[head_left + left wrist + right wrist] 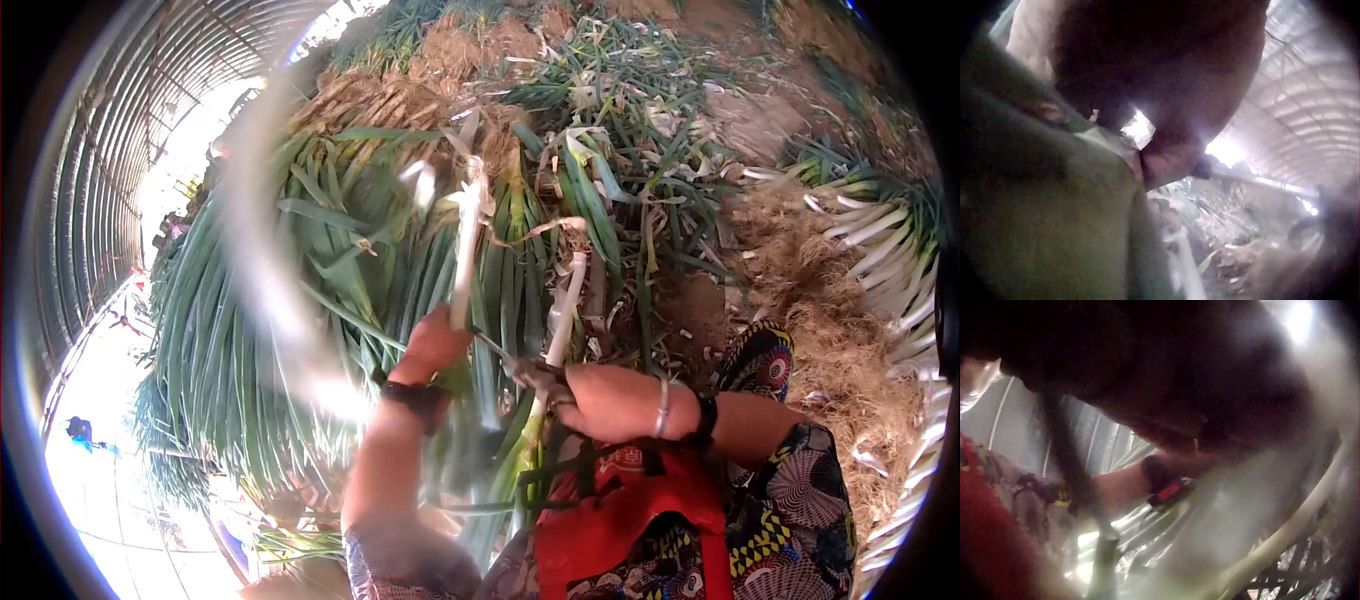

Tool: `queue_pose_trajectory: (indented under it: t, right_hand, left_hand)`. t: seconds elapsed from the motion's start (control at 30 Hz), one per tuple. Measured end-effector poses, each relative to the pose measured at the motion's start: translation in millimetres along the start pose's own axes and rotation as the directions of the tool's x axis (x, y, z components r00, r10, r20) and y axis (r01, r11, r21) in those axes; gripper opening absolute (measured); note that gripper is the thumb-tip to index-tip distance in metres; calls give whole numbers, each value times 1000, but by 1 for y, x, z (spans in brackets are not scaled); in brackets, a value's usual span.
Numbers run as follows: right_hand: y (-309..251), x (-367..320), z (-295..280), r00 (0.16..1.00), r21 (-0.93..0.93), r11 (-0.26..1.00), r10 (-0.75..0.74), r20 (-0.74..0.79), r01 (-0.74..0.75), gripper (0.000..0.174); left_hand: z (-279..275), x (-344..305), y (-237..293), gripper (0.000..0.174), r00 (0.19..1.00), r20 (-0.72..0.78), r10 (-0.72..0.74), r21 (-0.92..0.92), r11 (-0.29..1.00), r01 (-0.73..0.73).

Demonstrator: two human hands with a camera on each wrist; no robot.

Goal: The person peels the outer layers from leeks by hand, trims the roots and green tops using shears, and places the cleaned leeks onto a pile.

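In the head view, my left hand (437,340) grips a long green onion (466,245), its white root end pointing up and its leaves hanging below. My right hand (545,385), lower and to the right, has its fingers curled round a second green onion (567,310), also root end up. A thin dark rod-like thing (490,345) spans between the hands; which hand holds it I cannot tell. The left wrist view shows a blurred rod (1263,181) beside the dark hand (1172,156). A pale stalk (1297,525) curves below my dark right hand (1210,419) in the right wrist view.
A large heap of green onions (240,330) lies on the left, leaves towards me. Loose leaves (650,110) litter the ground beyond. Dry roots (800,270) and a row of white stalks (890,240) lie at right, near my patterned shoe (765,360). A ribbed wall rises at left.
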State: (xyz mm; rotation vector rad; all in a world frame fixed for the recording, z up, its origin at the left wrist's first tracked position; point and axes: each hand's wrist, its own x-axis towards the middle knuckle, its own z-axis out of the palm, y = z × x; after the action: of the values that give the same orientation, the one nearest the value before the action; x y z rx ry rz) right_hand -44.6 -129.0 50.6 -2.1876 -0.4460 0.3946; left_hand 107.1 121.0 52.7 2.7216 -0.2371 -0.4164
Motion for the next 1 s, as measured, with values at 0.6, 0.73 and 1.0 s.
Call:
queue_pose_trajectory:
  t: [0.6, 0.73, 1.0]
  right_hand:
    - [93, -28, 8, 977, -409, 912, -101, -189, 15, 29]
    - [92, -31, 38, 983, -73, 995, 57, -174, -71, 25]
    - [93, -4, 15, 956, -97, 983, 126, -266, -157, 25]
  left_hand:
    - [136, -78, -1, 54, 893, 449, -8, -357, 915, 188]
    - [175, -45, -63, 50, 806, 528, 266, -578, 809, 111]
    - [159, -61, -32, 33, 814, 571, 109, -624, 702, 344]
